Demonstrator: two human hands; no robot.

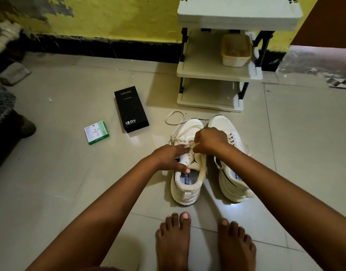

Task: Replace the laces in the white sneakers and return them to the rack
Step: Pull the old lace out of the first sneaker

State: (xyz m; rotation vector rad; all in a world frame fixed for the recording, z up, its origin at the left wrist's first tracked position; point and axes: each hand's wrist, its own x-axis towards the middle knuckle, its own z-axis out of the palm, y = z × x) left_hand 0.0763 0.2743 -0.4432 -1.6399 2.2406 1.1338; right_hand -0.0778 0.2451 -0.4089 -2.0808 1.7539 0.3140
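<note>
two white sneakers are set side by side on the pale tiled floor (70, 182), toes pointing far, just beyond a pair of bare feet (205, 243) at the near edge. the left sneaker (185, 184) is held by the left hand (168, 156), whose fingers are laid nearly straight across the eyelet area while the thumb is hooked at the edge of the tongue opening. the lace (175, 117) of this shoe is pinched over the eyelets by the curled fingers of the right hand (210, 140); exactly which fingertips meet cannot be told. from there the lace is trailed far past the toe, where a loose loop lies on the tile. the right sneaker (230, 165) is partly crossed by the right forearm and is untouched by either hand.

a white shoe rack (217, 73) with black posts is stood against the far wall, right of centre, just beyond the sneakers; a beige basket (235, 49) is kept on its middle shelf. a black box (131, 109) marked vivo lies on the floor to the far left of the shoes, and a small green-and-white packet (96, 132) lies further left. the far wall (109, 16) is painted yellow, flaking to grey at upper left, with a dark band along its base. dim, blurred bundles are seen at the left edge. a bright glare is reflected on the tile near the heel of the right sneaker.
</note>
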